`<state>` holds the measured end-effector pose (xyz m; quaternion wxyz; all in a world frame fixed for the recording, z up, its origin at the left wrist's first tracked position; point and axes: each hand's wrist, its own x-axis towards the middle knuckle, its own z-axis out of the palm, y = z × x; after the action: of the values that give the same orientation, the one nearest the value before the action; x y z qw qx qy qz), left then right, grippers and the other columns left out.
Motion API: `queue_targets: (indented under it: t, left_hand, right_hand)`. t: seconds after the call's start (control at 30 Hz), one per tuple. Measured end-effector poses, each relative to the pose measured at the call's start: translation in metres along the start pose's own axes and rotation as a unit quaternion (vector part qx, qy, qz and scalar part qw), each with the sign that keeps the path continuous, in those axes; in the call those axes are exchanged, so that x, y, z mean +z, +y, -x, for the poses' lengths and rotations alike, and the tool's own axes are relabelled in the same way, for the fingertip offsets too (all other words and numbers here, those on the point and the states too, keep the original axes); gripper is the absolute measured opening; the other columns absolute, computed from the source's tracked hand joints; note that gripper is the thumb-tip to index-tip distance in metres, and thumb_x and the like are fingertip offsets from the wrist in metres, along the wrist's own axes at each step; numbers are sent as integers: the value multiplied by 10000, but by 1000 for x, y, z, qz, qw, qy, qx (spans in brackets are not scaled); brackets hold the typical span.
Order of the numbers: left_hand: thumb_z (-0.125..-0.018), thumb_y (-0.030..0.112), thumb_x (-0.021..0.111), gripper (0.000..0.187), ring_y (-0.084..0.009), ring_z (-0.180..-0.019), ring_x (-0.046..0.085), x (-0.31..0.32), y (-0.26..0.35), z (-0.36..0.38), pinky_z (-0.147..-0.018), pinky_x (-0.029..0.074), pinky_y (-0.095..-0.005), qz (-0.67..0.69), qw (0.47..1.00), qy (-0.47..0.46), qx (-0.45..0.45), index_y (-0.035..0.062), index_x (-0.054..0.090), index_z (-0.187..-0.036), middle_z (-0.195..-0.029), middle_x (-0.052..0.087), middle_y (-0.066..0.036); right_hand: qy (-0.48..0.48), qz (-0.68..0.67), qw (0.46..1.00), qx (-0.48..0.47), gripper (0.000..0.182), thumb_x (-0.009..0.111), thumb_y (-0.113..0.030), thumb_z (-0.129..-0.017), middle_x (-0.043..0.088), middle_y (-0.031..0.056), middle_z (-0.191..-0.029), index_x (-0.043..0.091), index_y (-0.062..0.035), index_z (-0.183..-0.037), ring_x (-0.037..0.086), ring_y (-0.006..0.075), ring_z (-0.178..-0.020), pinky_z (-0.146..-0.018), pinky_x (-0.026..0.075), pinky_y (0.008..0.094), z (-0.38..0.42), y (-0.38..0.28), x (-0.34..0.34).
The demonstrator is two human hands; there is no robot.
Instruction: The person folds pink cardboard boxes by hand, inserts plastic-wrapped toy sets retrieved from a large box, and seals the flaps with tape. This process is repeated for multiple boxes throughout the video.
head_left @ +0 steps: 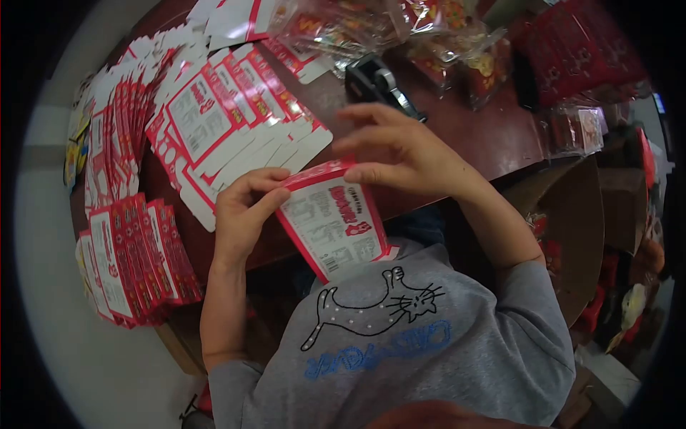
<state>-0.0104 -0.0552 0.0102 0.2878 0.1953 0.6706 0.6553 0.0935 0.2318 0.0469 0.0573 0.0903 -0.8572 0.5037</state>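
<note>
A red-and-white printed carton [332, 227] is held tilted over the table's front edge, close to my shirt. Its panel carries small print, a red logo and a barcode. My left hand [246, 204] pinches its upper left corner between thumb and fingers. At the upper right corner, the thumb of my right hand [400, 154] lies against the carton's edge. The fingers of that hand are raised, spread apart and slightly blurred. Just beyond the left hand lies a fanned pile of flat cartons [236, 114] with white flaps.
More flat cartons [121, 136] stand in a row at the far left, with another stack [136, 261] nearer me. A black tape dispenser [379, 82] sits beyond my right hand. Clear-bagged items [436, 43] lie at the back, and an open cardboard box [561, 229] stands at right.
</note>
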Motion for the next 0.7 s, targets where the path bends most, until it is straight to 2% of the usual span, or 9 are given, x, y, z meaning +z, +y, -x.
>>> queue_targets:
  t: [0.07,0.13,0.2,0.23,0.27,0.33,0.43,0.6,0.7]
  left_hand:
    - [-886,-31,711,80,-174,-1057,646,-24,-9,-1,-939,514,-301,4,993,120,17,-15,678,-957,-1150,697,-125]
    - [-884,-16,721,141,-164,-1064,640,-51,-5,1,-925,524,-297,31,985,167,-8,7,656,-1006,-1260,648,-142]
    - [-819,75,814,317,-236,-1171,600,-63,5,0,-997,499,-379,-199,964,174,21,37,621,-1067,-1417,533,-179]
    - [-690,171,905,654,-358,-1363,452,-64,15,-2,-1143,363,-508,-474,871,93,85,109,584,-1257,-1518,401,-208]
    - [-690,171,905,654,-358,-1363,452,-60,20,-1,-1143,363,-508,-474,871,95,83,109,584,-1257,-1518,401,-208]
    - [-602,253,929,934,-420,-1486,240,-11,56,-15,-1218,172,-589,-671,707,-152,165,201,495,-1427,-1535,360,-218]
    - [-571,329,928,1079,-416,-1519,163,9,44,-47,-1227,114,-612,-705,622,-291,177,290,402,-1512,-1577,289,-202]
    - [-514,419,937,1134,-414,-1442,287,15,42,-48,-1197,182,-612,-669,677,-256,169,257,410,-1504,-1496,336,-204]
    - [-496,434,942,1191,-411,-1334,387,21,39,-27,-1129,282,-585,-601,767,-129,187,217,376,-1522,-1427,363,-209]
  right_hand:
    - [165,173,968,-71,600,813,-261,-834,424,178,-1523,596,-118,-1375,400,335,-1418,-1126,366,436,-15,11,-32]
    - [345,378,847,-145,559,778,-246,-872,582,189,-1362,584,-102,-1376,554,331,-1288,-1084,423,423,-32,41,-79]
    - [369,376,840,-129,551,772,-242,-877,592,190,-1339,583,-96,-1373,566,329,-1268,-1077,429,422,-25,37,-90]
    - [380,370,841,-110,543,766,-239,-882,602,191,-1316,582,-91,-1371,577,328,-1248,-1071,436,420,-21,34,-93]
    - [389,364,842,-89,536,760,-235,-887,611,192,-1294,581,-85,-1369,588,327,-1228,-1064,442,419,-17,30,-92]
    - [405,350,843,-53,520,748,-229,-898,631,193,-1248,578,-74,-1365,610,324,-1188,-1051,454,416,-13,22,-95]
    - [425,328,844,-2,498,730,-218,-914,660,195,-1180,574,-57,-1358,644,320,-1127,-1031,473,412,-14,6,-99]
    - [446,293,841,92,462,701,-201,-940,708,199,-1067,567,-30,-1347,699,314,-1027,-998,504,404,-26,-14,-118]
    - [497,74,864,-32,329,594,-141,-1002,717,173,-820,572,25,-1285,734,286,-830,-880,573,402,23,-36,-129]
